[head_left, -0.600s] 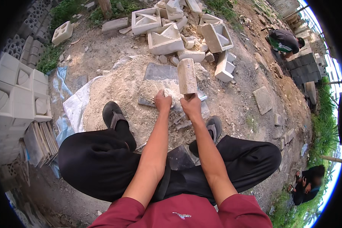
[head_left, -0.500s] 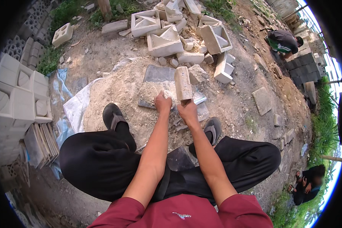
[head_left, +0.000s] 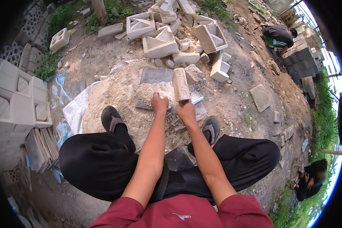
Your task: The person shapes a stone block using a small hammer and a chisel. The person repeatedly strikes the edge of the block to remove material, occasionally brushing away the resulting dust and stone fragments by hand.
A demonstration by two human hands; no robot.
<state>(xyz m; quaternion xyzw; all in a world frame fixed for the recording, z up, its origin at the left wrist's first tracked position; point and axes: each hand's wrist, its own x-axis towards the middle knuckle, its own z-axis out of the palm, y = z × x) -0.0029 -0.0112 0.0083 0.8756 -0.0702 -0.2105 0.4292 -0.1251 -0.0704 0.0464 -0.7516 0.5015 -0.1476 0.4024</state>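
In front of me, my left hand (head_left: 159, 102) is closed on a pale lump (head_left: 162, 94) amid crushed, sandy rubble; its exact kind I cannot make out. Beside it on the right, my right hand (head_left: 186, 111) grips the handle end of a mallet-like tool with a long, dusty, tan block head (head_left: 181, 84), which points away from me. Under and behind my hands lies a dark flat slab (head_left: 155, 75), partly covered with pale grit. A heap of pale crushed material (head_left: 110, 94) spreads to the left over a white sheet (head_left: 78, 107).
Broken cream-coloured vent blocks (head_left: 160, 41) are piled beyond the slab. Whole blocks (head_left: 22, 110) stand stacked at left, above thin leaning boards (head_left: 42, 149). At right, one person (head_left: 279, 37) bends by grey blocks (head_left: 302, 57); another person (head_left: 311, 180) sits low.
The whole view has shifted slightly. My left hand sits at nearly the same spot on the rubble, and the mallet-like tool is still in my right hand, barely moved.
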